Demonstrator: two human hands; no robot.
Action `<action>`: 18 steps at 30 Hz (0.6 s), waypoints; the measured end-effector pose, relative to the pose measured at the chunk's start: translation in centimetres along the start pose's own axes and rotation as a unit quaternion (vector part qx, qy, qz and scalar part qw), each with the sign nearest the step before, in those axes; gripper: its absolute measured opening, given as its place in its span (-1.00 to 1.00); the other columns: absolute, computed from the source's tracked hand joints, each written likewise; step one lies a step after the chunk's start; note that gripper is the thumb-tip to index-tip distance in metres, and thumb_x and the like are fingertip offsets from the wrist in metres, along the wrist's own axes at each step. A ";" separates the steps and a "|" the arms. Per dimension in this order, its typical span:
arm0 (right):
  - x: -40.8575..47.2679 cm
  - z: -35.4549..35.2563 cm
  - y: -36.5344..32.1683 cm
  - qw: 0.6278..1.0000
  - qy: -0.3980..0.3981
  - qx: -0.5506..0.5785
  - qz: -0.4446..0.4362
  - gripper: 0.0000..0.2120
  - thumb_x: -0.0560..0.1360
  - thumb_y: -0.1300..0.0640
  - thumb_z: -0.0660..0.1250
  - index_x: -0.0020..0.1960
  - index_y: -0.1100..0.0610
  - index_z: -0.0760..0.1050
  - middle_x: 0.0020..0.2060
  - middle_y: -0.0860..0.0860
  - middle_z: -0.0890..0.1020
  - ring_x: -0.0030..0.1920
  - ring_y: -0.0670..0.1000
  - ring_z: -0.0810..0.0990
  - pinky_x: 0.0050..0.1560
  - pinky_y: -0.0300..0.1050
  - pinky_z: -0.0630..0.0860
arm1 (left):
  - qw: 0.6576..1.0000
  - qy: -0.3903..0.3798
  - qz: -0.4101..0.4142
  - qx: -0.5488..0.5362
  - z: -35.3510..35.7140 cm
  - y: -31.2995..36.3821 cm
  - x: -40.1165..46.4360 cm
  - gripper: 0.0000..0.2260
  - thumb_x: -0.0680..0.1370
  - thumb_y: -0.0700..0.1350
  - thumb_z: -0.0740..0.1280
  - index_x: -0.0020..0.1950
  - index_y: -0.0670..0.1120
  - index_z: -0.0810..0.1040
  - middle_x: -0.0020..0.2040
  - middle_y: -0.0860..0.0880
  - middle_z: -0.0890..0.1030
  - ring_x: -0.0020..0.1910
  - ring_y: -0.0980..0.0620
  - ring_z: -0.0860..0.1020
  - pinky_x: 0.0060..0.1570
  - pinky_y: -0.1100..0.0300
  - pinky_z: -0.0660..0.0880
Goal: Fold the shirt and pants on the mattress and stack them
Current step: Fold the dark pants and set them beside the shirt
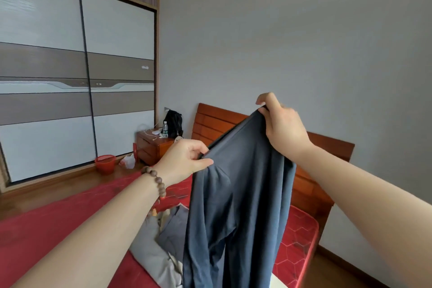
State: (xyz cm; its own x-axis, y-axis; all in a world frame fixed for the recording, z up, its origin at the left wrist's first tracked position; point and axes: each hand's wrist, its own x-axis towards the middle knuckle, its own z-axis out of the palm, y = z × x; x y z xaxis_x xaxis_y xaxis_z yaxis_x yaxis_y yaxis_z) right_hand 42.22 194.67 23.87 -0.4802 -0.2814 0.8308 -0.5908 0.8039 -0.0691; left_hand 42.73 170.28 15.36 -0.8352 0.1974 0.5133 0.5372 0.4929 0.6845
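A dark blue-grey garment [240, 194] hangs in the air above the red mattress [58, 229]. My left hand [184, 159], with a bead bracelet on its wrist, pinches the garment's top edge on the left. My right hand [280, 124] grips the same edge higher up on the right. The cloth falls in long folds to the bottom of the view; whether it is the shirt or the pants cannot be told. A crumpled pile of grey and beige clothes [161, 248] lies on the mattress under my left forearm, partly hidden by the hanging garment.
A red wooden headboard [210, 124] stands against the grey wall. Left of it is a wooden nightstand [152, 147] with a water bottle [165, 129] and a black bag [174, 121]. A red basket [105, 163] and a plastic bag [128, 161] sit on the floor before the sliding wardrobe [77, 77].
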 end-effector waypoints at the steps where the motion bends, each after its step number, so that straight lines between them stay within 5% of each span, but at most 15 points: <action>1: 0.6 0.1 -0.5 0.999 0.004 -0.028 -0.029 -0.74 0.57 0.31 0.14 0.22 0.11 0.36 -0.22 -0.01 0.55 -0.37 0.19 0.45 -0.31 0.01 0.46 | 1.000 0.006 0.000 0.002 -0.1 0.0 -0.4 -0.83 0.44 -0.11 0.49 -0.25 0.06 0.53 -0.55 0.19 0.40 -0.52 0.23 0.31 -0.38 0.47 0.30; 5: 2.6 0.8 -1.6 0.991 -0.029 -0.097 -0.089 -0.80 0.62 0.20 0.17 0.20 0.26 0.41 -0.05 0.19 0.63 -0.36 0.33 0.52 -0.31 0.08 0.50 | 0.997 0.041 -0.025 -0.055 -0.5 -0.5 -2.1 -0.90 0.43 -0.14 0.50 -0.22 -0.07 0.60 -0.36 -0.09 0.62 -0.34 0.15 0.45 -0.20 0.37 0.38; 9: 3.5 2.1 -2.6 0.979 -0.063 -0.137 -0.135 -0.87 0.61 0.21 0.18 0.05 0.29 0.39 -0.14 0.22 0.57 -0.43 0.32 0.45 -0.37 0.10 0.47 | 0.992 0.082 -0.038 -0.090 0.2 -1.3 -4.1 -0.82 0.42 -0.19 0.51 -0.22 0.09 0.61 -0.25 0.08 0.68 -0.22 0.17 0.63 -0.11 0.36 0.54; 12: 3.6 3.1 -3.1 0.977 -0.077 -0.143 -0.136 -0.91 0.59 0.25 0.20 0.07 0.26 0.39 -0.07 0.18 0.58 -0.42 0.31 0.47 -0.36 0.06 0.46 | 0.986 0.106 -0.065 -0.115 1.3 -2.4 -5.2 -0.84 0.43 -0.20 0.49 -0.11 0.04 0.61 -0.10 0.02 0.69 -0.03 0.02 0.65 0.06 0.20 0.56; 18: 3.3 4.2 -3.9 0.979 -0.062 -0.109 -0.159 -0.87 0.60 0.22 0.19 0.04 0.31 0.39 -0.19 0.23 0.57 -0.51 0.28 0.40 -0.44 -0.02 0.38 | 0.987 0.134 -0.085 -0.030 4.1 -5.7 -7.2 -0.84 0.43 -0.11 0.46 -0.30 0.07 0.55 -0.34 0.03 0.61 -0.33 0.05 0.54 -0.23 0.22 0.51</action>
State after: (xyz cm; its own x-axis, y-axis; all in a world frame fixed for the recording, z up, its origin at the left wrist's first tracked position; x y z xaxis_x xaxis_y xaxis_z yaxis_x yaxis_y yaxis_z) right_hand 40.24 188.40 24.54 -0.3777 -0.5861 0.7168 -0.5771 0.7544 0.3128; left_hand 45.21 169.48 5.61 -0.8571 -0.1183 0.5013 0.4050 0.4466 0.7978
